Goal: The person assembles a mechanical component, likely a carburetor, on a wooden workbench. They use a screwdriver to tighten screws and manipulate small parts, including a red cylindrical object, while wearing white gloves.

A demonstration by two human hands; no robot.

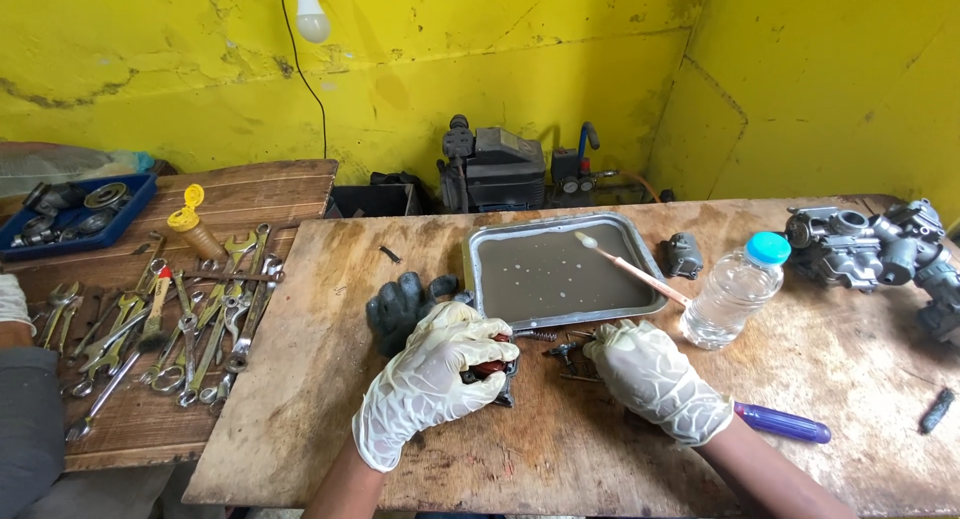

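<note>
1. A small dark metal part (497,377) with a reddish bit showing sits on the wooden counter (330,379), just in front of the metal tray; most of it is hidden under the glove, so its shape is hard to tell.
2. The left hand (432,379), in a pale latex glove, is curled over that part and grips it against the counter.
3. The right hand (655,377), gloved the same way, lies knuckles up just beside the part; its fingers bend down toward small loose screws and a spring (560,351), but whether they pinch anything I cannot tell.
4. A purple-handled screwdriver (783,423) pokes out from behind the right wrist.
5. The metal tray (475,279) holds murky grey liquid, and a brush (630,269) leans over its right rim.
6. A dark rubber glove (400,304) lies left of the tray.
7. A clear plastic bottle (733,291) with a blue cap stands right of it, and a grey carburettor assembly (880,244) is further right.
8. Wrenches (190,329) are spread over the lower bench to the left.
</note>
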